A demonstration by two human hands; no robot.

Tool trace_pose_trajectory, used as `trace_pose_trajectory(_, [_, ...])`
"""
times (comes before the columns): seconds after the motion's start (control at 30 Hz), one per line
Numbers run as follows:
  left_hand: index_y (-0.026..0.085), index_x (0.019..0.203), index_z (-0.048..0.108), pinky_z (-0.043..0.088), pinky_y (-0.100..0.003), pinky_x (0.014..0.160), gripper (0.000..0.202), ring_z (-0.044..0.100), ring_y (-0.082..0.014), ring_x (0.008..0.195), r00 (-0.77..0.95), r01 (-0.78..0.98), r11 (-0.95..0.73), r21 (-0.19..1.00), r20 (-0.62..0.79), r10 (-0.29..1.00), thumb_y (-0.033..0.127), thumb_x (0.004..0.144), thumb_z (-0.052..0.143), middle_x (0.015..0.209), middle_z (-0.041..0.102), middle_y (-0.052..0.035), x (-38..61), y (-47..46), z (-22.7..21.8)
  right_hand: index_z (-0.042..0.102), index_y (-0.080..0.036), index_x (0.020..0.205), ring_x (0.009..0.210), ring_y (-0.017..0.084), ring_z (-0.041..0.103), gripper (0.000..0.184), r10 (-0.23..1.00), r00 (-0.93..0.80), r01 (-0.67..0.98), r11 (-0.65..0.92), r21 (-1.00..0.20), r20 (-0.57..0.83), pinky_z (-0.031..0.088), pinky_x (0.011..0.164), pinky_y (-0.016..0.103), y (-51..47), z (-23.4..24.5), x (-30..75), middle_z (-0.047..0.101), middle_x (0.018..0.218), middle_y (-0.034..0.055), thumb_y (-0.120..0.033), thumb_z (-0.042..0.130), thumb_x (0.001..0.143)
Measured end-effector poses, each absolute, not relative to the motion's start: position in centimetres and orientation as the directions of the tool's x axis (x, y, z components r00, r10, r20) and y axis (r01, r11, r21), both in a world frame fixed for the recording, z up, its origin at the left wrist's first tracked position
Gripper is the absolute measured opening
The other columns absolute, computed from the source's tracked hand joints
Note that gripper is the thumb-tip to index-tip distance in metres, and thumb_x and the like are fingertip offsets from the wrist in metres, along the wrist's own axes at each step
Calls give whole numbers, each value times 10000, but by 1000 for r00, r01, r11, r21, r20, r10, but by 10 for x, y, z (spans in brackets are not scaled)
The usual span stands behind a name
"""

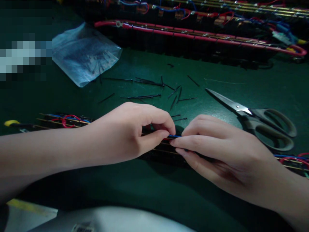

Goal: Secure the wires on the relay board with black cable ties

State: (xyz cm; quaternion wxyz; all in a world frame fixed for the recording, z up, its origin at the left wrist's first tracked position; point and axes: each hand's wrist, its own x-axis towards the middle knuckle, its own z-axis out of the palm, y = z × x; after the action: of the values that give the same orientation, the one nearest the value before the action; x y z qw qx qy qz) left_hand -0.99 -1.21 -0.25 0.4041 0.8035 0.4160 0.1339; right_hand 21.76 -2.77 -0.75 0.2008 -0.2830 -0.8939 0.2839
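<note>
Two hands: both bare, meeting over the middle of the green table (149, 190), fingertips almost touching.
Left hand (125, 133): closed in a pinch, thumb below and forefinger curled on top, holding the wire bundle (174, 136).
Right hand (217, 146): fingers stretched long and pressed together, nipping the same bundle just right of the left thumb tip.
Where the bundle is: flat on the table under both hands. It shows left of the left wrist with a red loop and a yellow end, as a short blue and red piece between the fingertips, and again past the right wrist.
Long axis: left to right across the view, dropping slightly toward the right.
Bundle from the grips: the bare stretch lies straight between the two pinches, with both hands on it and neither nearer.
Scissors (260, 120): beyond the right hand and apart from it, blades shut, tip pointing up and left.
Black ties (145, 96): scattered beyond the hands.
Plastic bag (84, 53): far left, more ties inside.
Red wires (198, 34): along the far edge.
</note>
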Motion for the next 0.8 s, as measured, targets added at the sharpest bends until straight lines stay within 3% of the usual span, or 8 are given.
trace_pose_trajectory(0.23, [286, 1017, 700, 414, -202, 539, 187, 674, -79, 765, 634, 588, -308, 748, -189, 750, 234, 963, 529, 899, 753, 93, -12, -16, -2, 695, -181, 948, 760, 133, 552, 137, 605, -771, 390, 695, -604, 199, 451, 630, 279, -29, -8, 218, 655, 841, 36, -123, 571, 949])
trace_pose_trajectory(0.43, [249, 1123, 660, 491, -236, 798, 220, 687, -118, 940, 729, 540, -512, 668, -68, 681, 194, 967, 514, 1062, 754, 42, -15, -17, -5, 664, -184, 923, 767, 133, 557, 126, 606, -769, 379, 687, -620, 203, 450, 638, 279, -28, -10, 219, 644, 841, 30, -121, 558, 948])
trace_pose_trajectory(0.8, [237, 1147, 619, 481, -277, 790, 208, 664, -153, 967, 747, 559, -564, 607, -75, 660, 229, 988, 485, 1058, 733, 12, -14, -19, -6, 652, -187, 900, 764, 143, 563, 125, 609, -772, 386, 675, -629, 181, 449, 627, 285, -28, -9, 219, 640, 827, 34, -109, 560, 934])
